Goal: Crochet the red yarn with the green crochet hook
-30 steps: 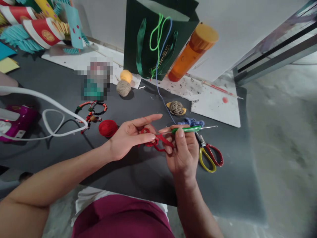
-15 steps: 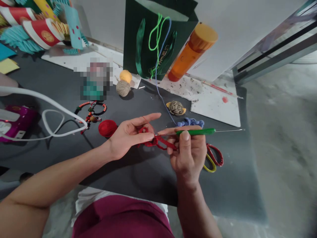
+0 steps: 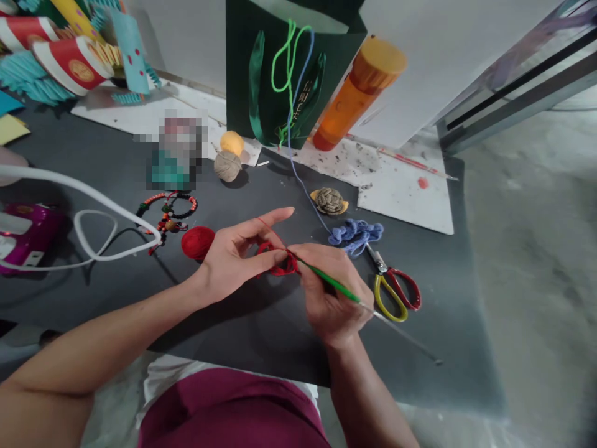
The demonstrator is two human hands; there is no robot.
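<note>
My left hand [image 3: 237, 255] pinches a small piece of red crochet work [image 3: 280, 264] between thumb and fingers, its index finger stretched out with a strand of red yarn running over it. In my right hand [image 3: 336, 289] is a crochet hook [image 3: 336, 285] with a green handle, its tip at the red work and its long metal end pointing down to the right. The fingertips of both hands nearly meet at the stitches. A red yarn ball [image 3: 198, 242] lies just left of my left wrist. Past my right hand rest a blue crocheted piece [image 3: 357, 234] and scissors [image 3: 392, 289] with yellow and red handles.
A dark green paper bag [image 3: 280, 81] and an orange bottle [image 3: 359, 93] stand at the back. Beige and yellow balls [image 3: 228, 165], a crocheted rosette [image 3: 329, 201] and beaded bracelets [image 3: 170, 214] lie on the grey table. A white cable [image 3: 93, 180] loops at left.
My right hand has turned over and moved closer to the left, swinging the hook from level to slanting downward right. More of the scissors and the blue piece shows now.
</note>
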